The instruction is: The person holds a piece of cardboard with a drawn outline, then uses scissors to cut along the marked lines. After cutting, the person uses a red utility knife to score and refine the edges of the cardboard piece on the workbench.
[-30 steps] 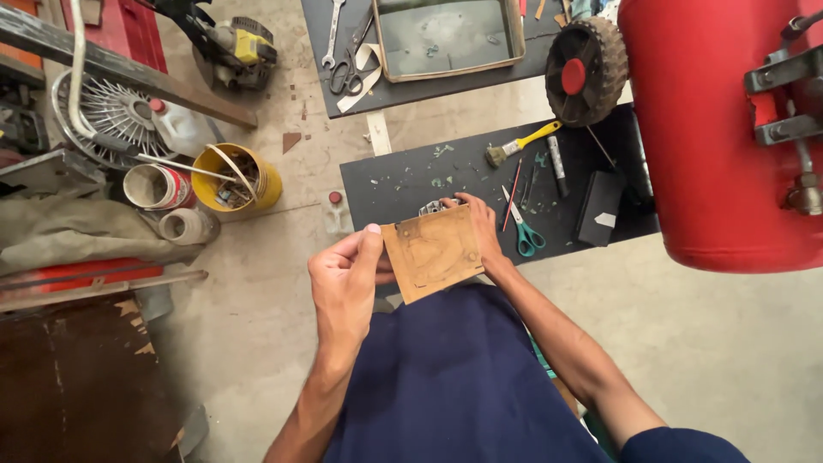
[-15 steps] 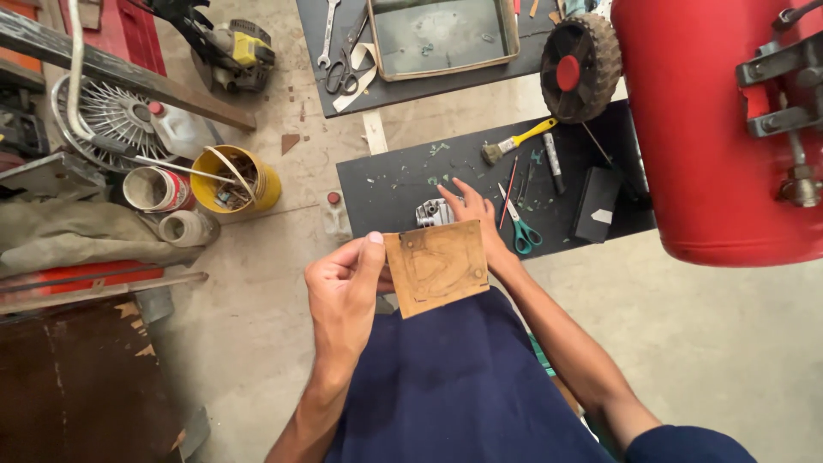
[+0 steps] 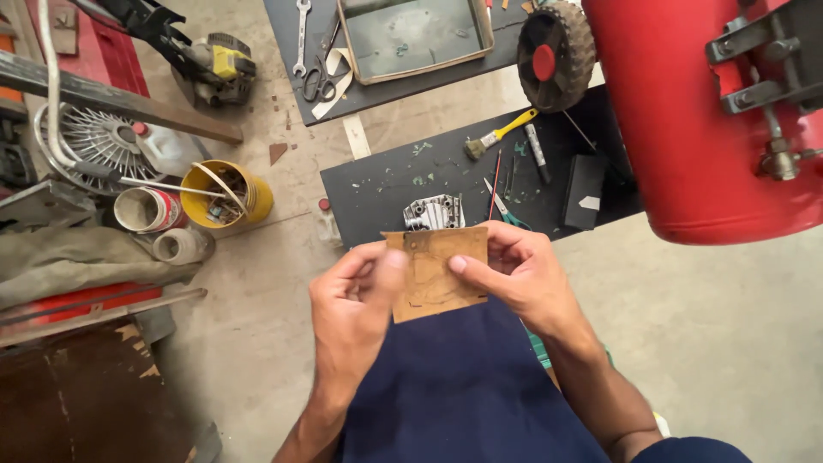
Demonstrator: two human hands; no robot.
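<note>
A flat, roughly square piece of tan cardboard-like sheet (image 3: 437, 273), marked with faint drawn outlines, is held up between both hands above the person's lap, which is covered in dark blue cloth (image 3: 463, 394). The left hand (image 3: 356, 304) grips its left edge, fingers curled and thumb pressed against the sheet's face near the upper left corner. The right hand (image 3: 519, 274) takes the right edge, thumb lying across the front and the fingers wrapped behind, so the sheet is pinched from both sides and sits squarely between the two hands, tilted slightly. Just beyond its top edge, on a black rubber mat (image 3: 377, 193) spread over the concrete floor, lies a small ribbed grey metal casting (image 3: 435, 212), possibly an engine cover, though the view is too small to be sure. Further along the mat are a yellow-handled brush (image 3: 501, 135), a pair of green-handled scissors (image 3: 506, 210) and a black wheel with a red hub (image 3: 553, 53). A large red metal tank (image 3: 686, 120) stands to the right, and a yellow bucket (image 3: 227, 195) filled with odds and ends sits on the floor to the left.
</note>
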